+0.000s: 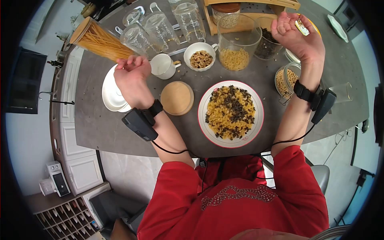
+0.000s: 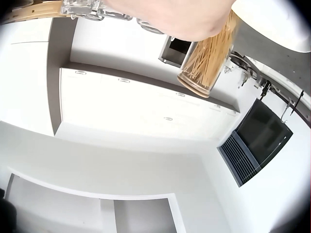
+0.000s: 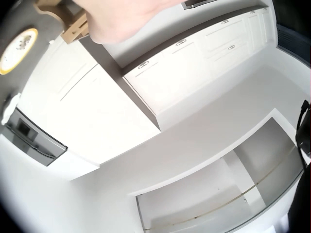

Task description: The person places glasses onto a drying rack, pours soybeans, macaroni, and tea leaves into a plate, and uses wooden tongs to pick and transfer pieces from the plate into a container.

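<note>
In the head view my left hand [image 1: 134, 80] is raised palm up, fingers loosely bent and holding nothing, over a white dish [image 1: 109, 93] and near a tall jar of spaghetti [image 1: 98, 39]. My right hand [image 1: 300, 38], also palm up with nothing in it, is over the table beside a jar of dark flakes [image 1: 266, 45]. Between the forearms sits a red-rimmed plate [image 1: 203, 116] bearing yellow pasta [image 1: 224, 108] with dark flakes on top. Only the base of each hand shows in the wrist views.
Behind the plate stand a bowl of granola-like bits [image 1: 201, 59], a white cup [image 1: 163, 66] and a clear container of pasta [image 1: 234, 58]. Several glasses [image 1: 162, 30] are at the back left. A round wooden lid [image 1: 177, 98] lies left of the plate; a chickpea jar [image 1: 286, 82] is at the right.
</note>
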Demonstrator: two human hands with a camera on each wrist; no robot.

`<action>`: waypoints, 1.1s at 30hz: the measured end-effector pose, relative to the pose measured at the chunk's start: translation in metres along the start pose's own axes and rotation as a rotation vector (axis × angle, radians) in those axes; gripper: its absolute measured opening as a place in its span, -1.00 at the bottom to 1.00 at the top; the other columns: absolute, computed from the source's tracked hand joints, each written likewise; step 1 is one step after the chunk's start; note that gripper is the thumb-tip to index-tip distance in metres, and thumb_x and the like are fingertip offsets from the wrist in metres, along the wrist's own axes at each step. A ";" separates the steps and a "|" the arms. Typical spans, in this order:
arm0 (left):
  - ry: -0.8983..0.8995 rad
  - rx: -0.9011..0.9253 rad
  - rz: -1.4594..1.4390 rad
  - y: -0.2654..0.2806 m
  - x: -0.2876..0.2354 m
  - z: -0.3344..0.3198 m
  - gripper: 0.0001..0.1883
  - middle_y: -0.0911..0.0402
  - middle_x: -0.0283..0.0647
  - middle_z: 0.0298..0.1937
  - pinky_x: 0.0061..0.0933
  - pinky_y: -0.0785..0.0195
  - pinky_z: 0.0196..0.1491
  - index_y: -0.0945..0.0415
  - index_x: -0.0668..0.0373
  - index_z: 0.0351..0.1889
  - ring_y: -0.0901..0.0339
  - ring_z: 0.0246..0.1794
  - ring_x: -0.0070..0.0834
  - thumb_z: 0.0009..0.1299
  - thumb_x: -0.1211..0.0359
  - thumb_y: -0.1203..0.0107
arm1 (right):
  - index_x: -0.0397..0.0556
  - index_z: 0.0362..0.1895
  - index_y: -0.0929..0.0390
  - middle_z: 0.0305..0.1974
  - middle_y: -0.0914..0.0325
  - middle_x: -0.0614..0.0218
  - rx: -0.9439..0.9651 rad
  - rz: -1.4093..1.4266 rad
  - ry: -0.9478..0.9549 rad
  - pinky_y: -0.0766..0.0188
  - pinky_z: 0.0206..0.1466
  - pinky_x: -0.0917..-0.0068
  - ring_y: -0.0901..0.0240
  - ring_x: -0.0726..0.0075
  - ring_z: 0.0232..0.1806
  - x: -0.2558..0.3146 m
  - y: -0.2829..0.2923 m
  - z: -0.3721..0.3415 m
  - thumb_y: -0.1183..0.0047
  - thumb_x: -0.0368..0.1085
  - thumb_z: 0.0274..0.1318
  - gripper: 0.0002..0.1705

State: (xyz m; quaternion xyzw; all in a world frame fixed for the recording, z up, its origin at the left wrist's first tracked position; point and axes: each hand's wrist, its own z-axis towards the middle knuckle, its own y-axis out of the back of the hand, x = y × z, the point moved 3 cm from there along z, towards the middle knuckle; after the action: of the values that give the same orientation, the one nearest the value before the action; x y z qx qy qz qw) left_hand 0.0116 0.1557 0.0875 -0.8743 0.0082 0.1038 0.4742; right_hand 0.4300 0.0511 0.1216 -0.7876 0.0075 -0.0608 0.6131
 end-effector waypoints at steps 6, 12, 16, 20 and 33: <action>0.015 0.049 0.010 -0.003 0.009 0.003 -0.90 -0.17 -0.50 -0.60 -0.48 0.11 -0.38 -0.39 0.01 -0.37 -0.13 -0.53 -0.58 0.36 0.45 0.08 | -0.09 -0.17 -0.47 -0.16 -0.54 0.30 -0.084 -0.025 0.062 -0.10 0.50 -0.07 -0.46 0.11 0.20 -0.005 0.004 0.009 0.10 -0.24 0.42 -0.80; -0.024 0.072 0.087 0.010 0.002 -0.011 -0.79 -0.16 -0.59 -0.63 -0.48 0.16 -0.46 -0.26 -0.05 -0.52 -0.06 -0.61 -0.61 0.40 0.39 0.17 | -0.10 -0.24 -0.43 -0.21 -0.49 0.31 -0.036 0.109 -0.013 -0.27 0.28 0.05 -0.44 0.19 -0.03 -0.012 0.007 0.020 0.10 -0.29 0.33 -0.85; -0.078 0.169 0.007 0.039 -0.011 -0.021 -0.79 -0.08 -0.55 -0.65 -0.48 0.19 -0.53 -0.27 0.00 -0.52 0.02 -0.65 -0.62 0.41 0.36 0.10 | -0.08 -0.33 -0.37 -0.35 -0.38 0.38 0.057 0.111 0.007 -0.27 0.04 0.24 -0.29 0.32 -0.23 -0.013 0.006 0.013 0.10 -0.33 0.28 -0.88; -0.150 0.265 -0.003 0.067 -0.028 -0.050 -0.81 -0.08 -0.55 -0.66 -0.49 0.16 -0.56 -0.34 0.02 -0.48 0.04 -0.68 -0.60 0.43 0.35 0.10 | -0.03 -0.40 -0.29 -0.47 -0.20 0.48 0.239 0.109 -0.078 -0.12 -0.16 0.43 -0.08 0.46 -0.41 -0.014 0.014 -0.017 0.12 -0.37 0.32 -0.83; 0.009 0.353 0.050 0.218 -0.083 -0.145 -0.73 -0.13 -0.53 -0.75 -0.54 0.09 -0.62 -0.48 0.09 -0.41 0.02 -0.77 -0.67 0.58 0.32 0.08 | -0.08 -0.18 -0.34 -0.49 -0.22 0.49 0.266 0.213 -0.107 -0.11 -0.51 0.56 -0.07 0.57 -0.52 -0.036 0.091 -0.169 0.10 -0.38 0.49 -0.91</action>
State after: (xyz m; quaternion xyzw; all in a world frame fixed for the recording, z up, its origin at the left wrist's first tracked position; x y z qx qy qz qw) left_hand -0.0695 -0.0913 -0.0007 -0.7772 0.0502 0.1089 0.6177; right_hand 0.3821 -0.1313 0.0711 -0.6962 0.0502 0.0459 0.7146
